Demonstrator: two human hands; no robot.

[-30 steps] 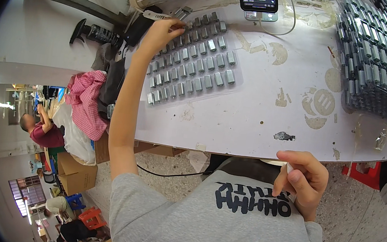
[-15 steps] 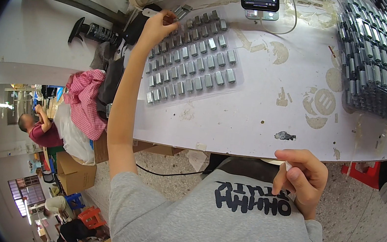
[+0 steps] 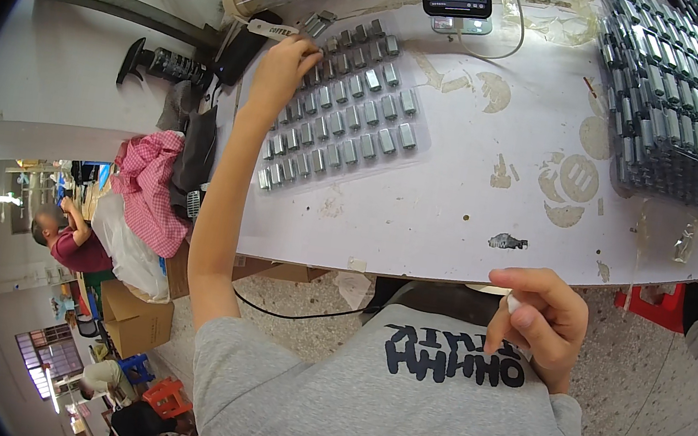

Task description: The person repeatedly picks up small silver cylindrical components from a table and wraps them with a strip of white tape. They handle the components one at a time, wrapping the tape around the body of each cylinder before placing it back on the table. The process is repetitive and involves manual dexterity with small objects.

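Head view: left hand (image 3: 284,66) fingers curled on small grey metal blocks (image 3: 341,119), neat rows; right hand (image 3: 541,321) pinching white piece (image 3: 513,304).

a: where are you working?
b: you're in a factory workshop: a stained white workbench (image 3: 475,209) with rows of small metal parts (image 3: 341,114), more stacked trays (image 3: 676,112) upper right, cardboard boxes (image 3: 134,322) and another worker (image 3: 65,236) lower left.
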